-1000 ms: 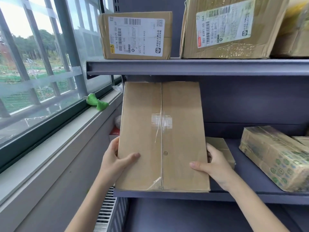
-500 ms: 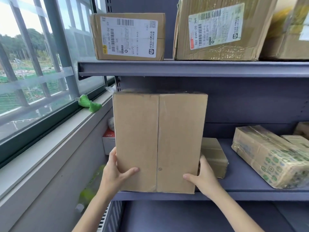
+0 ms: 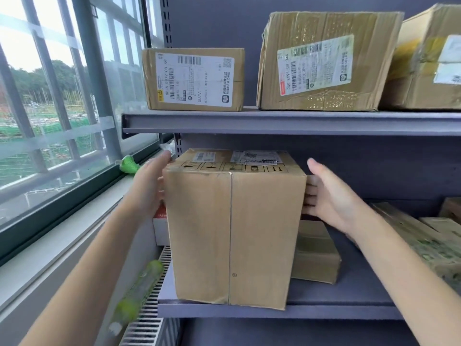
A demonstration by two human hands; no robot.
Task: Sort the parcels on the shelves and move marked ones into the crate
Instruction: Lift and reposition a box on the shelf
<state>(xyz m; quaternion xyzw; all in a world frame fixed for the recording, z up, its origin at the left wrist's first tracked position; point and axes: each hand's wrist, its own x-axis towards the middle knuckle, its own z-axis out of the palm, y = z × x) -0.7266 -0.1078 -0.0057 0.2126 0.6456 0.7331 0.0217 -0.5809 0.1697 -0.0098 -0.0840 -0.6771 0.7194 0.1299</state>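
Cardboard parcel (image 3: 234,236) stands upright at the front edge of the lower shelf (image 3: 274,312), between the straight fingers of the left hand (image 3: 149,188) and right hand (image 3: 329,196) pressing its 2 upper sides, with 2 labels on top and open shelf room to the right of the right fingers.

I am holding a tall cardboard box (image 3: 234,236) that is standing upright at the front edge of the lower shelf (image 3: 274,311). My left hand (image 3: 149,186) is pressing flat against its left side, and my right hand (image 3: 326,196) is touching its right side with straight fingers. Its top is carrying two labels. A smaller box (image 3: 315,253) is lying just behind it, and three labelled parcels are sitting on the upper shelf (image 3: 287,122).
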